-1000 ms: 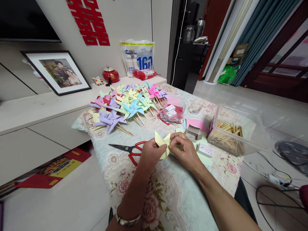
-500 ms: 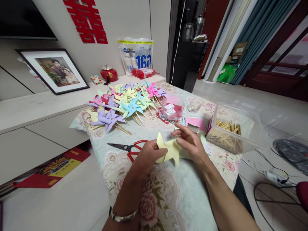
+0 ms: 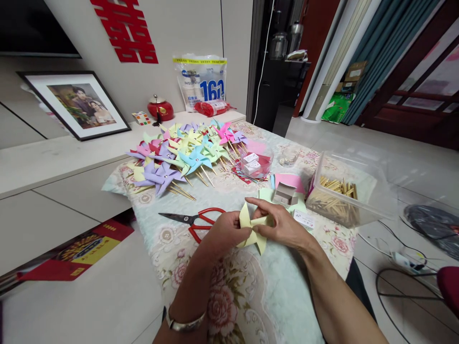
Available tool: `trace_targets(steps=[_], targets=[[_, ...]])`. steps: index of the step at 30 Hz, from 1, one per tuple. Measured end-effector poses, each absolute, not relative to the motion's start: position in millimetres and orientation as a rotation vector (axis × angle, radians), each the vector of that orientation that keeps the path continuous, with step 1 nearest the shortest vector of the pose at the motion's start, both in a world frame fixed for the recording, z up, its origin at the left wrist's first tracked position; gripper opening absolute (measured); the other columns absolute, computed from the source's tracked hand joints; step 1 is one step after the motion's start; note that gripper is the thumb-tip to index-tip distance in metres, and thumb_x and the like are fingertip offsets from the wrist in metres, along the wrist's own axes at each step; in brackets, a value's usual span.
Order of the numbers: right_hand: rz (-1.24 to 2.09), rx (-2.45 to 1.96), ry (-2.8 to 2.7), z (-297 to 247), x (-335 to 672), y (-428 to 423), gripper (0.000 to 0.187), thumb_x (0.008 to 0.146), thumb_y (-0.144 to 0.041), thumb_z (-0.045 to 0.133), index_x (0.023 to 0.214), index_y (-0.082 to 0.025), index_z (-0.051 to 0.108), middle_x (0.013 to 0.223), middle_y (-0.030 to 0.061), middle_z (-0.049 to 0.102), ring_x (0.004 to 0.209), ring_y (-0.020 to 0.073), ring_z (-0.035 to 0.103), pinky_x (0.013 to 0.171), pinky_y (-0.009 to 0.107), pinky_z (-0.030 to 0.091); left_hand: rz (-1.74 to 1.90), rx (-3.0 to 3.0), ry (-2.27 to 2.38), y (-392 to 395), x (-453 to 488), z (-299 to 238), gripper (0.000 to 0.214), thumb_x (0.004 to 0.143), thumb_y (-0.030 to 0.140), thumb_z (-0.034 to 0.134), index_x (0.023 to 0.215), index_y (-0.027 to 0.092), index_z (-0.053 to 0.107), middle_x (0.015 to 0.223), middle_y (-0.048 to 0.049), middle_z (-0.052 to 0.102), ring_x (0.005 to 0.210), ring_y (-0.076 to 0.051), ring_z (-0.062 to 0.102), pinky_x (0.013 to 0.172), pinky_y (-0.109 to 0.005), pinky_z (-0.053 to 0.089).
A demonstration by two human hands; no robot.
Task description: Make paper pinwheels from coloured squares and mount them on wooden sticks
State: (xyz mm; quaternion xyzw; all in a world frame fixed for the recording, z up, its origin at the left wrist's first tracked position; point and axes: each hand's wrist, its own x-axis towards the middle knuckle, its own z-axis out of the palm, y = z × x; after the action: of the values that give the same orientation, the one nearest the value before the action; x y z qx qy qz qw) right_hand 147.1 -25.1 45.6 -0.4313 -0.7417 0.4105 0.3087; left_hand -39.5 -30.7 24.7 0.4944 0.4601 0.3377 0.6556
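A pale yellow paper pinwheel (image 3: 257, 241) is between my two hands, its flaps partly folded in. My left hand (image 3: 225, 234) pinches it near the centre from the left. From the right, my right hand (image 3: 281, 224) curls round one flap, thumb and fingers closed on the paper. Beside my left hand lie red-handled scissors (image 3: 193, 220), blades pointing left. Many finished pinwheels on sticks (image 3: 193, 157) are heaped beyond. Right of my right hand are an open small box (image 3: 285, 193), a white small box (image 3: 304, 219) and coloured paper sheets (image 3: 291, 181).
A clear plastic bin (image 3: 373, 210) with short wooden sticks (image 3: 335, 196) stands at the right table edge. A round clear container (image 3: 263, 165) holds small boxes. Behind are a framed photo (image 3: 111, 126), a red pot (image 3: 161, 112) and a bag of cups (image 3: 201, 79). Cables (image 3: 380, 291) lie on the floor.
My right hand has moved left and closed on the pinwheel's right flap, which is now folded toward the centre. My left hand keeps its hold. The small open box now shows.
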Motion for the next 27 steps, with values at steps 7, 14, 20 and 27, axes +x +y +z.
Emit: trace_targets(steps=[7,14,20,27], targets=[[1.163,-1.105,-1.944,44,147,-26,0.072,0.070,-0.008,0.057,0.141,-0.023,0.054,0.083,-0.0012,0.065,0.073,0.0160,0.058,0.064,0.026,0.045,0.754,1.130,1.009,-32,-39,23,0.018,0.064,0.017,0.069,0.082,0.014,0.071,0.067,-0.0028,0.067,0.060,-0.016,0.060,0.055,-0.024,0.041],[1.334,-1.071,-1.614,38,146,-22,0.073,0.073,-0.013,0.065,0.144,-0.022,0.049,0.078,-0.0038,0.059,0.066,0.0119,0.054,0.058,0.023,0.040,0.905,0.874,0.909,-31,-41,38,0.028,0.068,0.037,0.080,0.080,0.015,0.066,0.069,-0.0022,0.067,0.059,-0.013,0.058,0.058,-0.023,0.044],[1.399,-1.015,-1.233,36,133,-22,0.081,0.070,-0.025,0.075,0.145,-0.020,0.044,0.078,-0.0038,0.061,0.061,0.0123,0.055,0.056,0.025,0.040,1.043,0.801,0.823,-32,-39,40,0.033,0.072,0.045,0.078,0.087,0.016,0.070,0.083,-0.0066,0.071,0.074,-0.018,0.063,0.066,-0.026,0.051],[1.269,-0.971,-1.141,26,122,-22,0.077,0.072,-0.029,0.077,0.142,-0.019,0.046,0.080,-0.0022,0.065,0.061,0.0128,0.056,0.055,0.025,0.042,1.122,0.734,0.833,-35,-20,38,0.046,0.059,0.030,0.087,0.098,0.011,0.072,0.084,-0.0068,0.076,0.075,-0.020,0.069,0.075,-0.030,0.052]])
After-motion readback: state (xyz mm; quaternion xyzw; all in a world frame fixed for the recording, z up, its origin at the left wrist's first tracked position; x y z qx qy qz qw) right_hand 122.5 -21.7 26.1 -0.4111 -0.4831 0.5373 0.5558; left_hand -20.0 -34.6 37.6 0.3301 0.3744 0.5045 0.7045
